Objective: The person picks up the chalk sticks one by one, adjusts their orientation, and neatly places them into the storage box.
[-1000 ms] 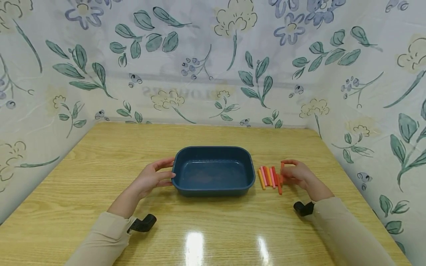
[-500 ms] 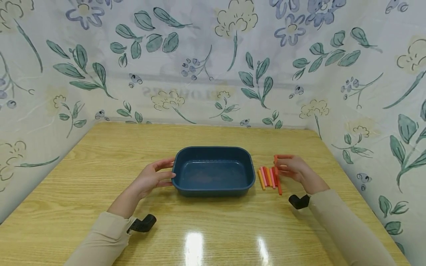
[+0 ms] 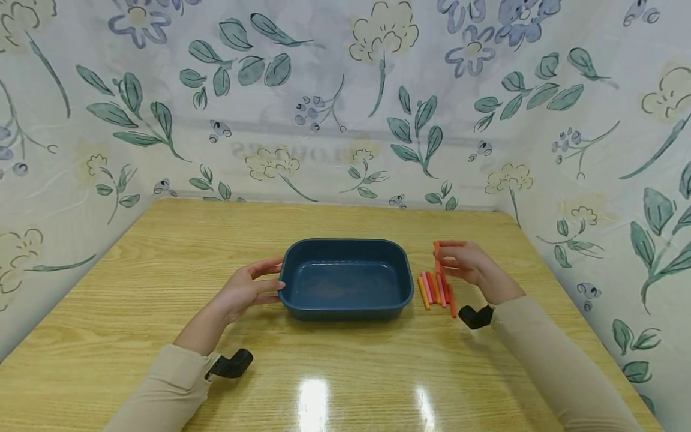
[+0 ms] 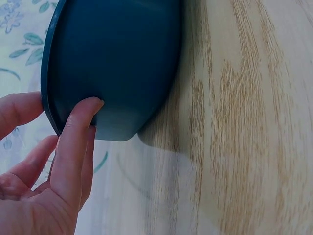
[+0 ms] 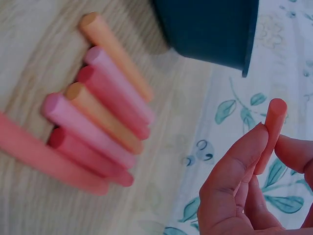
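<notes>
My left hand (image 3: 243, 291) grips the near-left rim of a dark blue rectangular dish (image 3: 345, 313). In the left wrist view, one fingertip presses the dish's outer wall (image 4: 117, 63) while other fingers reach its rim. My right hand (image 3: 466, 264) pinches an orange-red chalk stick (image 5: 272, 134) upright between thumb and fingers, raised behind a row of chalk. That row, right of the dish, has pink chalk (image 5: 88, 129), orange chalk (image 5: 117, 58) and red chalk (image 5: 112, 100) lying side by side. A coral-red stick (image 3: 452, 302) lies at its right end.
A wooden table (image 3: 335, 372) carries everything. Behind and at both sides hangs a white cloth (image 3: 324, 132) with flowers and leaves. Black wrist cameras jut out below the left sleeve (image 3: 173, 378) and the right sleeve (image 3: 550, 354).
My right hand has lifted the orange-red chalk stick and carried it left and away from me, over the row's far end. The left hand and the dish have stayed in place.
</notes>
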The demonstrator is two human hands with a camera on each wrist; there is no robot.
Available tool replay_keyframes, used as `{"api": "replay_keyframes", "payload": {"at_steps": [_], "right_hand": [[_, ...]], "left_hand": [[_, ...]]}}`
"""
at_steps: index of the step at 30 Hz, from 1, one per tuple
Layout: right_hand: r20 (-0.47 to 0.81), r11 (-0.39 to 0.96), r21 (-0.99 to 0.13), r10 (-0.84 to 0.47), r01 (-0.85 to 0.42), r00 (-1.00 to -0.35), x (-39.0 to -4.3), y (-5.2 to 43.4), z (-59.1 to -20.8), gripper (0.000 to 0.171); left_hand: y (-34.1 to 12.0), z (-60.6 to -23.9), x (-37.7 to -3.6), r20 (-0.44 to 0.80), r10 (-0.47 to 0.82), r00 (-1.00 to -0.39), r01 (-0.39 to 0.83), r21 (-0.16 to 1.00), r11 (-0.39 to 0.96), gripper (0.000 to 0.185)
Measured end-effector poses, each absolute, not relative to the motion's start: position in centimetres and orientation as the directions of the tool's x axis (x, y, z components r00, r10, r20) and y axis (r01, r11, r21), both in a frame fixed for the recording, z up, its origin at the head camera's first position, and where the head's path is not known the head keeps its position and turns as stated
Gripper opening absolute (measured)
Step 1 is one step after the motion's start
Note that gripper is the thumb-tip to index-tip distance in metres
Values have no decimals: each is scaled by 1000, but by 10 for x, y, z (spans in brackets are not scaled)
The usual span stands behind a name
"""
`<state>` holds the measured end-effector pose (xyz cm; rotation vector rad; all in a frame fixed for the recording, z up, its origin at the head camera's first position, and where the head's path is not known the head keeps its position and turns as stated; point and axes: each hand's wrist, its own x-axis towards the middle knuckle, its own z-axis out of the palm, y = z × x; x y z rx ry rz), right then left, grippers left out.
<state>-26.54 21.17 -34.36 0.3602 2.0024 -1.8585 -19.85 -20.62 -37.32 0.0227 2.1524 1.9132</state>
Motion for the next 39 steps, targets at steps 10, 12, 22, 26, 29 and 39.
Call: {"api": "replay_keyframes", "payload": {"at_steps": [10,12,22,26,29,39], "right_hand": [[-428,74,-903,-91,422,-899,-273,193,-331,55],[-423,72,-906,-99,417,-901,-274,189,-328,55],[-415,53,-910,-117,412,-902,-277,168,-319,53],[-420,52,-908,-113,417,-900,-280,160,-316,52],[-421,50,-907,-114,418,-900,-283,154,-312,52],[-438,36,-899,-106,437,-893,-289,134,-304,48]], "left_hand": [[-206,-374,-199,-183,183,-966,-161,978,132,62],[-206,-373,-198,-182,186,-966,-159,979,131,62],[-208,-372,-198,-177,193,-965,-154,980,128,63],[-208,-372,-198,-178,196,-964,-154,979,130,63],[-208,-372,-199,-180,196,-964,-157,979,128,63],[-207,-373,-200,-185,190,-964,-163,978,129,63]]}}
